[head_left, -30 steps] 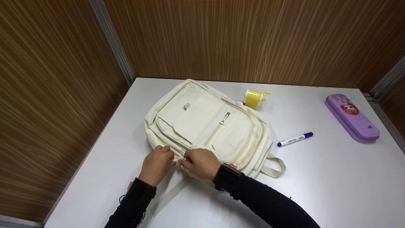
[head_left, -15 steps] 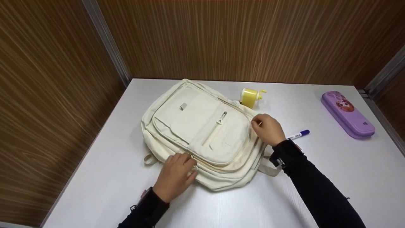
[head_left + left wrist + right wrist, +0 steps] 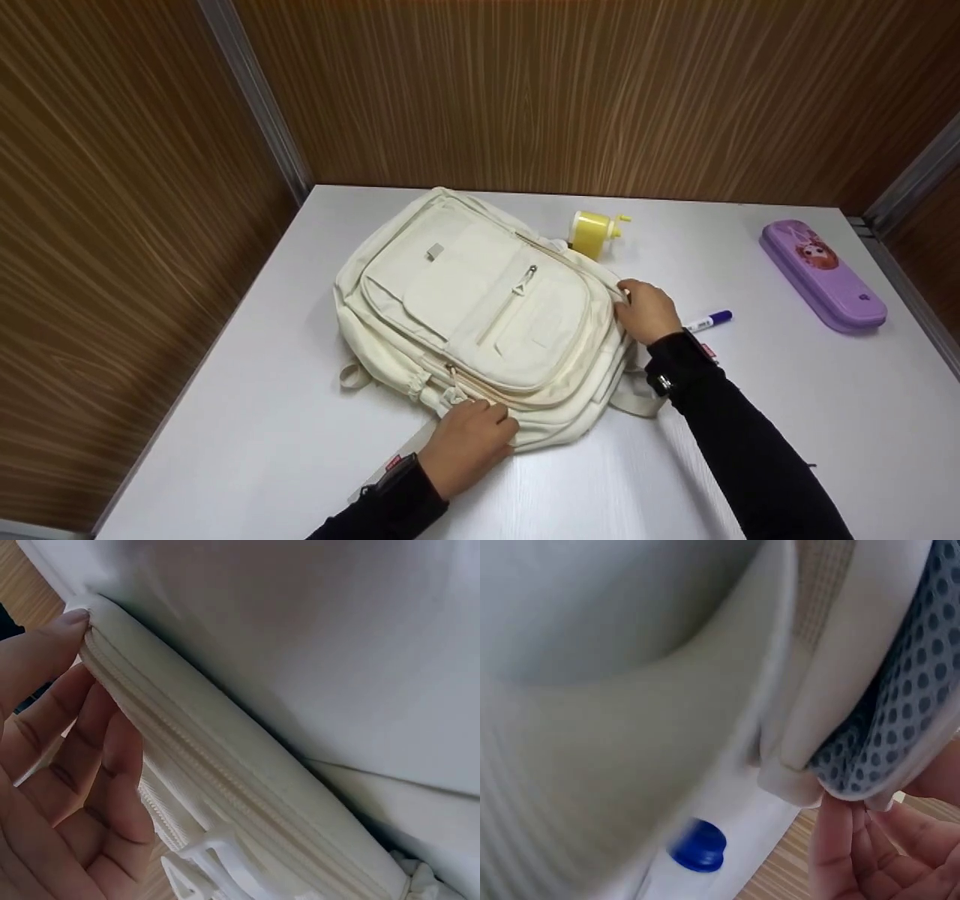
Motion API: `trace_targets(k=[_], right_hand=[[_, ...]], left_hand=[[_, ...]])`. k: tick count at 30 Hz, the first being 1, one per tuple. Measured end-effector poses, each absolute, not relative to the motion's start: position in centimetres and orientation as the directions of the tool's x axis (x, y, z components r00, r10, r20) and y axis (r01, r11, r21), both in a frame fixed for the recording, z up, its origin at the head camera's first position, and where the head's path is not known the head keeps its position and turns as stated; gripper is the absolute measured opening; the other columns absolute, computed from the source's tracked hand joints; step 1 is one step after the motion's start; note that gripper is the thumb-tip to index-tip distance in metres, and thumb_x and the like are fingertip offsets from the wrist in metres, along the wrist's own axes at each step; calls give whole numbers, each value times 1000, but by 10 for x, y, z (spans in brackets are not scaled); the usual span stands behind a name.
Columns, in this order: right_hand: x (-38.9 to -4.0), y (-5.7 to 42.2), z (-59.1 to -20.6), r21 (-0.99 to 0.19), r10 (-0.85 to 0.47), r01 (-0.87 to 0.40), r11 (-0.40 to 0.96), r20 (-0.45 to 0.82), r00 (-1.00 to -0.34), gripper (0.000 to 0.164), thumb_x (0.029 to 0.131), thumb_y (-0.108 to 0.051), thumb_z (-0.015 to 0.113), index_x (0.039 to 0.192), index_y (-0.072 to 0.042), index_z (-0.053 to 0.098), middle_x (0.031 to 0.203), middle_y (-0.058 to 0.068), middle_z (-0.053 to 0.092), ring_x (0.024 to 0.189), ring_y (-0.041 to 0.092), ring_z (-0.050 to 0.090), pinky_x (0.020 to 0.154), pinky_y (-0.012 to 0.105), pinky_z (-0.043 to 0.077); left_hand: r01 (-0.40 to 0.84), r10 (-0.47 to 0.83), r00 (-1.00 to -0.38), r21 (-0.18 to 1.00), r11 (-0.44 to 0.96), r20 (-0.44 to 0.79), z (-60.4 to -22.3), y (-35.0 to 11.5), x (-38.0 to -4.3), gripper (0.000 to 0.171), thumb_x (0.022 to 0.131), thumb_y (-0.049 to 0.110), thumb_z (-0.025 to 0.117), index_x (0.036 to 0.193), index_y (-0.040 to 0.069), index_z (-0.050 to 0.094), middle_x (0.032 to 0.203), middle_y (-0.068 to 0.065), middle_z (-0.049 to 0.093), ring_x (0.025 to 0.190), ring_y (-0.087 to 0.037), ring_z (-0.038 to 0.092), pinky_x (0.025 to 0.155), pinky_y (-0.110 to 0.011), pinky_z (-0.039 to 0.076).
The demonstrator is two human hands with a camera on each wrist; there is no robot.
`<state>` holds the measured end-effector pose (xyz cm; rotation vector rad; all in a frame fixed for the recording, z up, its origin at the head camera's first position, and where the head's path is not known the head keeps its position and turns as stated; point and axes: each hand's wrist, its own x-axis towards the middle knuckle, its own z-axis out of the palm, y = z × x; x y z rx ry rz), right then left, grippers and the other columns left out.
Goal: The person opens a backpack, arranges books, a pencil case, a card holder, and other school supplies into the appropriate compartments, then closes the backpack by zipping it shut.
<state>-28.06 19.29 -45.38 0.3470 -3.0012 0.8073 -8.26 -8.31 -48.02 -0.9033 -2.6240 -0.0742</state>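
A cream backpack [image 3: 465, 300] lies front side up on the white table, angled across it. My left hand [image 3: 469, 448] grips its near edge. In the left wrist view, the thumb [image 3: 64, 630] presses on the bag's rim beside a long zipper [image 3: 210, 772], with the other fingers curled below. At the bag's right end, my right hand [image 3: 649, 311] holds the edge. Grey mesh padding [image 3: 900, 720] shows right at the fingertips in the right wrist view. A strap loop [image 3: 637, 403] sticks out below that hand.
A yellow pencil sharpener [image 3: 590, 232] with a crank stands behind the bag. Partly hidden by the right hand lies a white marker with a blue cap [image 3: 712, 321]. Farther right is a purple pencil case [image 3: 823, 276]. Wood-grain panels border the table [image 3: 247, 420].
My right hand has left the bag's near side and moved to its right end, where it now holds the edge. My left hand has slid right along the near edge.
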Motion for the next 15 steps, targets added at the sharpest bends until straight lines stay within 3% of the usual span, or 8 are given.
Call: trace_targets(k=[8, 15], right_hand=[[-269, 197, -453, -479, -255, -250, 841, 57, -965, 46, 90, -9, 53, 131, 10, 50, 88, 21, 66, 80, 34, 62, 78, 48, 48], [-252, 198, -449, -424, -306, -313, 850, 87, -948, 43, 86, -11, 61, 125, 9, 55, 71, 10, 60, 66, 28, 56, 67, 45, 46]], left_hand=[[609, 576, -722, -43, 792, 384, -483, -95, -82, 16, 74, 25, 78, 78, 20, 63, 74, 9, 58, 65, -10, 56, 59, -25, 43], [584, 553, -773, 7, 812, 312, -477, -110, -82, 14, 74, 22, 78, 77, 21, 65, 75, 9, 63, 68, -12, 60, 60, -27, 45]])
